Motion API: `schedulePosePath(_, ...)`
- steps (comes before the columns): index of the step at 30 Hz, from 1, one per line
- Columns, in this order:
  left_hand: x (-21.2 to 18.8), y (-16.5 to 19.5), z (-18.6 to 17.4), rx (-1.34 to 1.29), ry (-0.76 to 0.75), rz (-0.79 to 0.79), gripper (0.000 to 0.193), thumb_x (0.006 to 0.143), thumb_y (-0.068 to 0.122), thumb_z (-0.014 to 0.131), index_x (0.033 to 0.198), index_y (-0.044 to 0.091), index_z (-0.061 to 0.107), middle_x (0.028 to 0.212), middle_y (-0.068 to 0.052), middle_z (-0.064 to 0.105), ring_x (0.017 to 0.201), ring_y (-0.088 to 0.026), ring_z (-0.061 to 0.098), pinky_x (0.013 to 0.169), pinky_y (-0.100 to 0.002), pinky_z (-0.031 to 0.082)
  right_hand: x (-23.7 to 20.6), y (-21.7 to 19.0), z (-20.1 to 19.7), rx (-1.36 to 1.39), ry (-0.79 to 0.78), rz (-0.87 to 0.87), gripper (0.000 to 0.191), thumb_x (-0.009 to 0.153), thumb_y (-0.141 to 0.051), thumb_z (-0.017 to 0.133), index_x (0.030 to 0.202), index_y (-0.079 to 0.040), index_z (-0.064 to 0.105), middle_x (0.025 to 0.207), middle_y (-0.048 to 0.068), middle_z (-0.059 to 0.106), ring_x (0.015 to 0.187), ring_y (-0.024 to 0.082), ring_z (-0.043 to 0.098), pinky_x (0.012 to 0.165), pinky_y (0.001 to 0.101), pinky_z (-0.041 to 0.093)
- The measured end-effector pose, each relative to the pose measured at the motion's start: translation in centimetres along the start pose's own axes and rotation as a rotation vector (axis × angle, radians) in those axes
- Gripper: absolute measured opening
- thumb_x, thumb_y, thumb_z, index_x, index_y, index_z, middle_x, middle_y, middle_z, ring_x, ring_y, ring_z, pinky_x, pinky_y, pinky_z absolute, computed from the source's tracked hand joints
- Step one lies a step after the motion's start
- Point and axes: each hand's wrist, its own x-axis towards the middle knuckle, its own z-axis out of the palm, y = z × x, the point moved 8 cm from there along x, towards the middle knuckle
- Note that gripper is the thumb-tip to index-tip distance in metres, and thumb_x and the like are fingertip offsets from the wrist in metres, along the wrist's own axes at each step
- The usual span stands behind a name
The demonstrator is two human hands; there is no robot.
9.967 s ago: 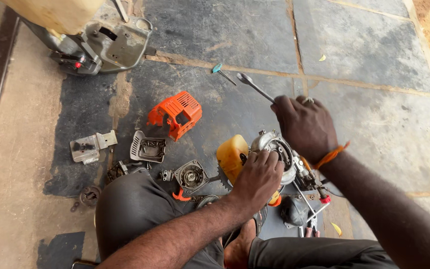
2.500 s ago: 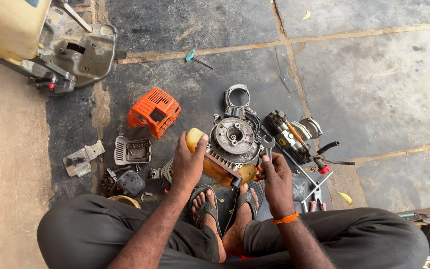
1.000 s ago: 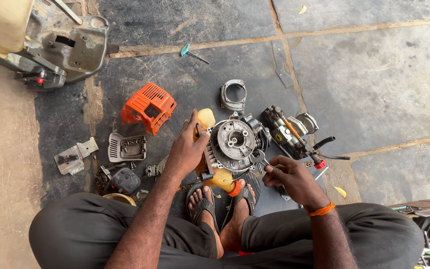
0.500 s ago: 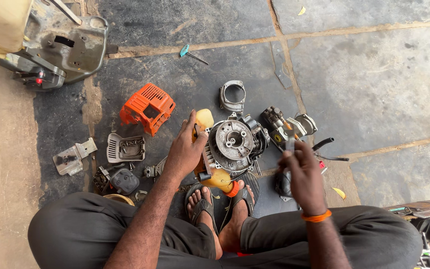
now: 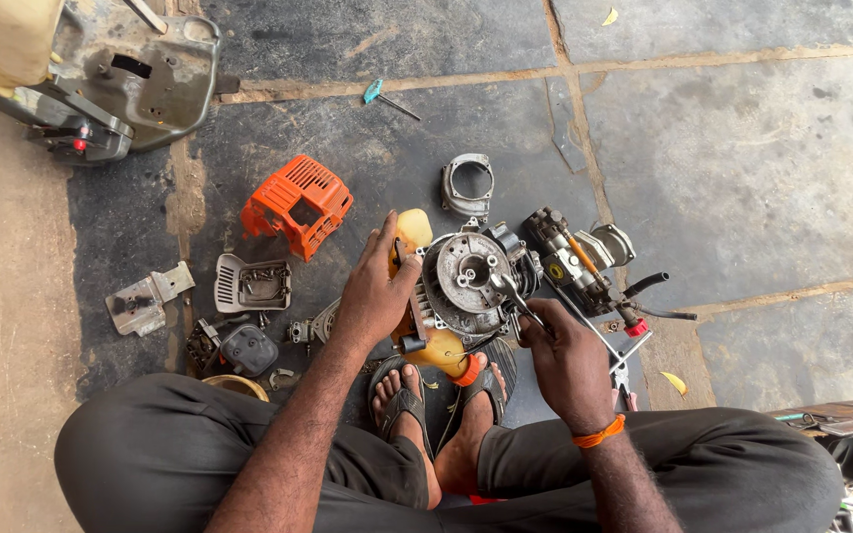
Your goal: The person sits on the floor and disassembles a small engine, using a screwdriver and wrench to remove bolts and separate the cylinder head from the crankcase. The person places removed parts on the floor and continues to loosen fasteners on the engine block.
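While the person sits on the stone floor (image 5: 762,168) with feet together, the small engine block (image 5: 466,288) lies just in front of the sandals (image 5: 409,403), flywheel side up. Left hand (image 5: 372,296) is clamped on the engine's left edge, palm over the yellow fuel tank (image 5: 413,229), thumb toward the flywheel housing. Right hand (image 5: 563,357) is closed around a metal wrench (image 5: 510,296); tool tip sits against the right side of the flywheel. Orange band on the right wrist.

Around it: orange cover (image 5: 298,204) to the upper left, apart from the engine. Grey vented cover (image 5: 252,286) just below it, black part (image 5: 247,348) nearer the left knee, small metal bracket (image 5: 146,299) further left. Grey ring housing (image 5: 468,188) just above the engine. Carburettor and cable assembly (image 5: 584,266) to the right, near the engine. Teal-handled tool (image 5: 383,95) further up. Large machine base (image 5: 120,84) at top left.
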Motion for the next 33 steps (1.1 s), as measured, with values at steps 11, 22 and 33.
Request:
schedulePosePath(11, -0.1, 0.3, 0.0, -0.005, 0.001, -0.003, 0.077, 0.101, 0.044, 0.049, 0.165, 0.018, 0.014, 0.165, -0.025, 0.024, 0.147, -0.042, 0.038, 0.11, -0.055, 0.048, 0.9, 2.1, 0.3, 0.024, 0.069, 0.026, 0.027, 0.1, -0.019, 0.064, 0.122, -0.003, 0.064, 0.091, 0.008, 0.077, 0.078, 0.014, 0.077, 0.064, 0.03, 0.062)
schedulePosePath(22, -0.1, 0.5, -0.2, -0.031, 0.026, 0.021, 0.075, 0.1, 0.042, 0.049, 0.163, 0.017, 0.017, 0.161, -0.02, 0.033, 0.145, -0.037, 0.045, 0.111, -0.053, 0.049, 1.6, -0.2, -0.9, 0.141, 0.158, -0.044, 0.027, 0.104, -0.017, 0.058, 0.125, -0.002, 0.062, 0.086, 0.007, 0.072, 0.074, 0.014, 0.072, 0.062, 0.0312, 0.061)
schedulePosePath(33, -0.2, 0.3, -0.4, -0.008, 0.037, 0.028, 0.075, 0.1, 0.043, 0.05, 0.163, 0.017, 0.018, 0.16, -0.02, 0.033, 0.142, -0.037, 0.046, 0.107, -0.051, 0.052, 3.3, -3.5, 1.9, -0.016, 0.027, -0.045, 0.031, 0.099, -0.025, 0.066, 0.126, -0.01, 0.069, 0.102, 0.012, 0.079, 0.079, 0.021, 0.079, 0.065, 0.0366, 0.062)
